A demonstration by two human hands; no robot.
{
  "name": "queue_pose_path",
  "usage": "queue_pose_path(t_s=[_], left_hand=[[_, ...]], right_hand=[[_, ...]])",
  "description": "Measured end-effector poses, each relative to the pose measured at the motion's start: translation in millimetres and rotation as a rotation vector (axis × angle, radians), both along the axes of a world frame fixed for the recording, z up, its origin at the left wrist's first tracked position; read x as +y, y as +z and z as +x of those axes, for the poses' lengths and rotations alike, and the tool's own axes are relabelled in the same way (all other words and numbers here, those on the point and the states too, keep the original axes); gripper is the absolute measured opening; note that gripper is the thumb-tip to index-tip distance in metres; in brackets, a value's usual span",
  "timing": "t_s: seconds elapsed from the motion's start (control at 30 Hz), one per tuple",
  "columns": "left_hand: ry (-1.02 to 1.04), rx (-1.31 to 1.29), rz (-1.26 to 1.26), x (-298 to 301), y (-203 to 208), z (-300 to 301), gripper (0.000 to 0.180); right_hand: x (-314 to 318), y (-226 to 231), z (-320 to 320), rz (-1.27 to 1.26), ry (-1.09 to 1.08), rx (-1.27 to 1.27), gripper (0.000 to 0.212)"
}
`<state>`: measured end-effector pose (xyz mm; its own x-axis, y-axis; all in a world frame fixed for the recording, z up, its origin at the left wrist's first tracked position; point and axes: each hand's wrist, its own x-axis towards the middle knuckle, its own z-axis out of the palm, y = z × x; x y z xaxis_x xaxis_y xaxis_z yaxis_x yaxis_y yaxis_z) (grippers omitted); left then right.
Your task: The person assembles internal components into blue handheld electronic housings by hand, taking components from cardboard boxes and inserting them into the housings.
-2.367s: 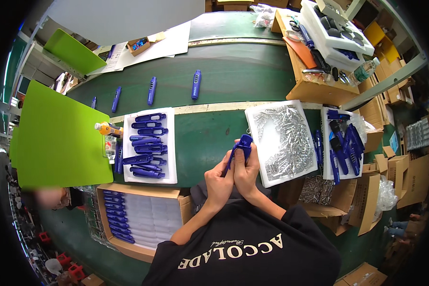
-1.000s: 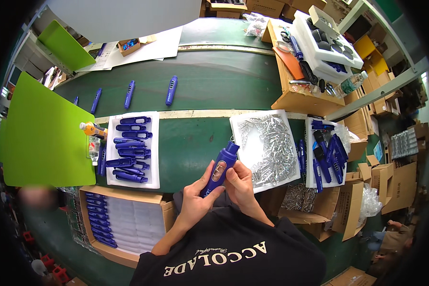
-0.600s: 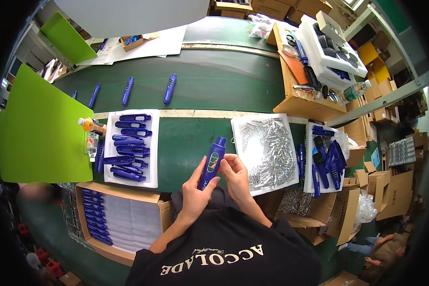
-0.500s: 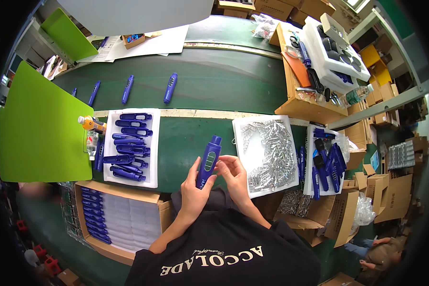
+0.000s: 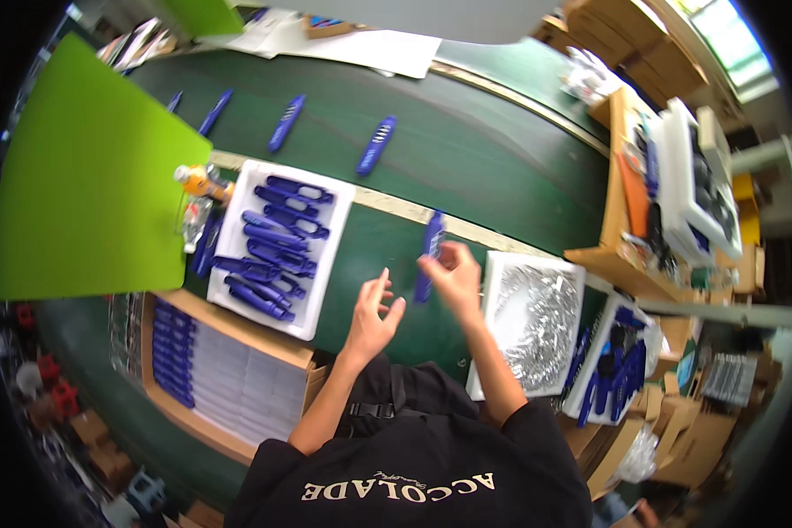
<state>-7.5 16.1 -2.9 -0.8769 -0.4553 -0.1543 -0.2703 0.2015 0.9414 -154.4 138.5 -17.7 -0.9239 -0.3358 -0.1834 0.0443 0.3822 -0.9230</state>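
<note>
A blue pen-shaped housing (image 5: 434, 234) with a row of oval windows stands out beyond my right hand (image 5: 457, 277), whose thumb and fingers pinch it over the green bench. To its left, my left hand (image 5: 374, 317) holds nothing; its fingers are apart and slightly curled. Left of that hand lies a white foam tray (image 5: 333, 242) of blue housing shells. Right of my right hand, another white tray (image 5: 512, 304) carries a heap of small shiny metal pieces, too blurred to make out singly.
Several blue pen-shaped pieces (image 5: 377, 146) lie spaced along the dark green belt (image 5: 493, 150). A cardboard box (image 5: 238, 328) with rows of blue parts sits at the lower left. A green panel (image 5: 88, 194) and an orange bottle (image 5: 204, 183) stand left; a wooden shelf (image 5: 620, 176) stands right.
My left hand has let go of the blue housing, and my right hand now holds it farther forward and to the right. The whole view has turned and shifted.
</note>
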Motion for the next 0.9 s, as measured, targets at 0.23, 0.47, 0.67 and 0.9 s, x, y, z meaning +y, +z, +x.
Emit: queue_pose_path(t_s=[0.23, 0.47, 0.67, 0.9], left_hand=[[0.317, -0.126, -0.752, -161, -23, 39, 0.050], [0.048, -0.320, -1.057, -274, -61, 112, 0.047], [0.027, -0.270, -1.187, -271, -47, 113, 0.028], [0.549, -0.242, -1.175, -198, -15, 137, 0.020]], right_hand=[[-9, -89, -199, 0.618, -0.250, 0.504, 0.050], [-32, -99, -231, 0.931, -0.117, 0.377, 0.049], [33, -68, -151, 0.416, -0.275, 0.457, 0.031], [178, -52, -8, 0.432, -0.396, 0.288, 0.025]])
